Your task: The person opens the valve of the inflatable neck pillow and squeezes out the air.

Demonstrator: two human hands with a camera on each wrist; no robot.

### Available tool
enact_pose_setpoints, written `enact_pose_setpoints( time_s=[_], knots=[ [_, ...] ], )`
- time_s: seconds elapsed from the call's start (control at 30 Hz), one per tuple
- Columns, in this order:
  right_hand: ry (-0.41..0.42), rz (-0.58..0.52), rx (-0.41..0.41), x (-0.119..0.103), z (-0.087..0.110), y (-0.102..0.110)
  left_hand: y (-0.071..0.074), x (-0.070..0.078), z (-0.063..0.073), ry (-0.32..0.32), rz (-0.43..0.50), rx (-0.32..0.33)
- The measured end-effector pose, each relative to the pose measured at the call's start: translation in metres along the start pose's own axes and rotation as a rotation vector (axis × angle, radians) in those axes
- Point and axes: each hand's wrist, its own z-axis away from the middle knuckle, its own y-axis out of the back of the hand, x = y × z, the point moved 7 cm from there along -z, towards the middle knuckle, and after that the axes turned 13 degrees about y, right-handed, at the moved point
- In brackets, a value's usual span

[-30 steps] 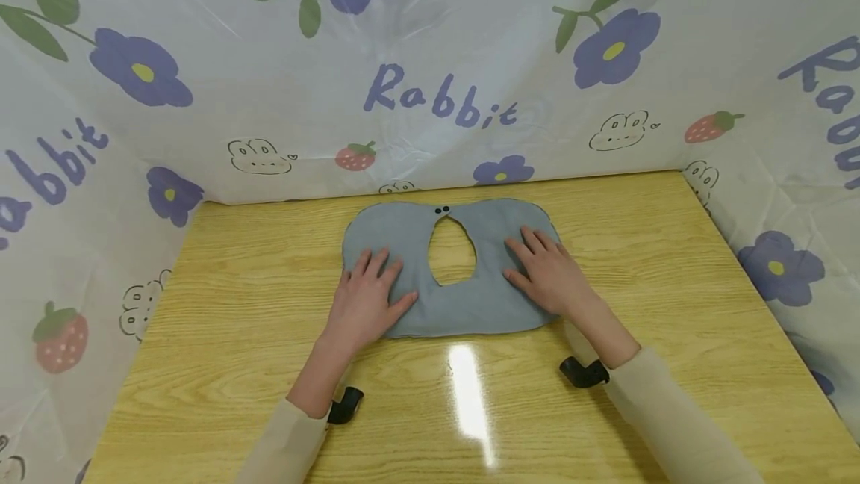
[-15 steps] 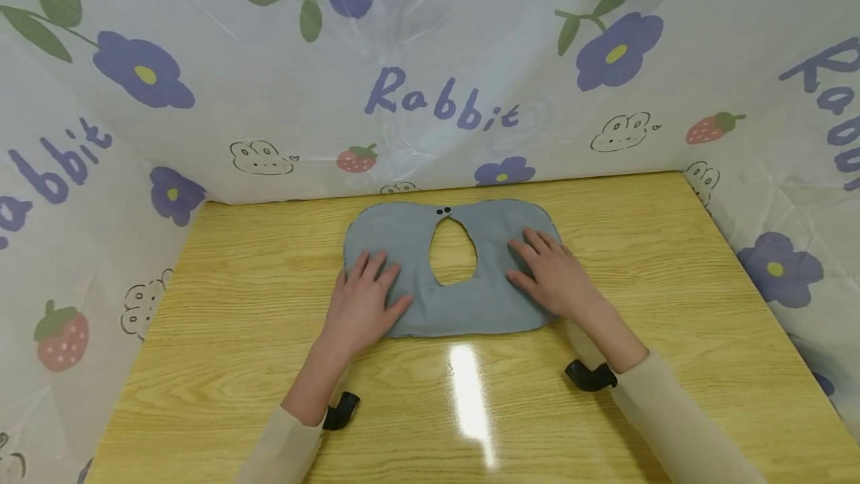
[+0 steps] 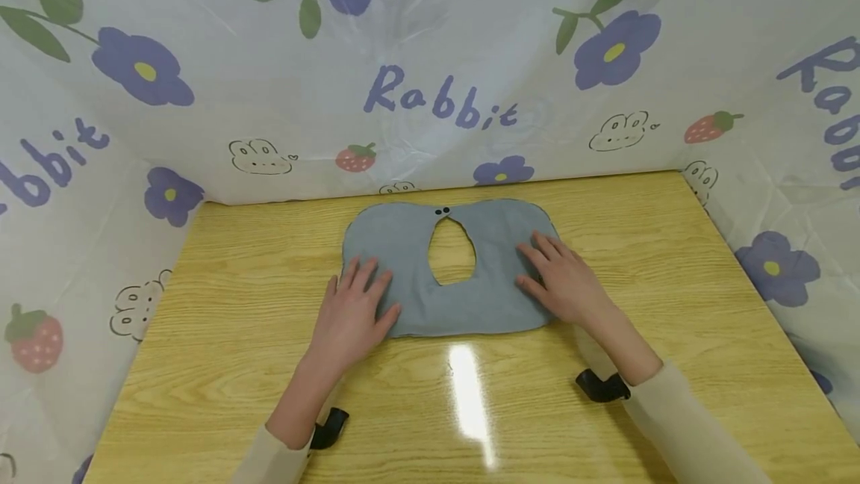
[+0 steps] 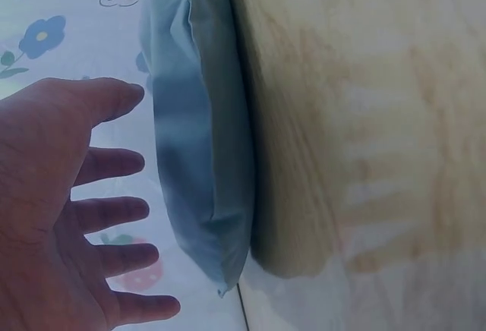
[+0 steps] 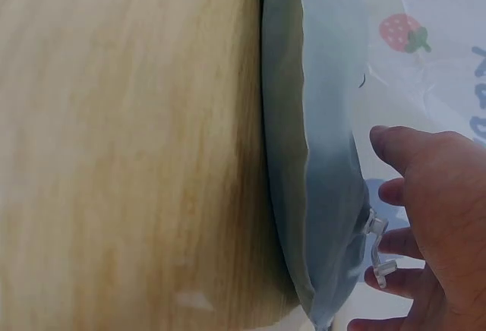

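Fingers (image 4: 114, 211) spread and gripping nothing, the left hand (image 3: 349, 312) and right hand (image 3: 564, 278) hover just above opposite sides of the inflatable neck pillow (image 3: 457, 312) lying on the counter (image 3: 255, 282). Its paired snaps (image 3: 442, 211) apparently keep the ring joined; a clear valve (image 5: 373, 225) protrudes beside the right hand.

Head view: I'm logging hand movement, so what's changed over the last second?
The left hand moved left and back toward the person; the right hand moved right and slightly back. Neither grips anything now. The blue-grey cushion stayed put.
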Motion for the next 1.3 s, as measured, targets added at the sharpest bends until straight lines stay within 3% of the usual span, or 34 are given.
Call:
enact_pose_setpoints(
  time_s=[0.33, 0.77, 1.07, 1.3],
  knots=[
    [0.016, 0.031, 0.023, 0.0, 0.007, -0.016, -0.018, -0.004, 0.006, -0.024, 0.013, 0.023],
    [0.018, 0.047, 0.033, 0.001, 0.01, -0.025, -0.032, -0.006, 0.009, -0.033, 0.0, 0.043],
    [0.015, 0.042, 0.036, 0.0, 0.01, -0.023, -0.032, -0.008, 0.009, -0.019, -0.019, 0.02],
    [0.03, 0.031, 0.072, -0.002, 0.013, -0.018, -0.021, -0.001, 0.012, -0.039, -0.029, 0.033]
  ],
)
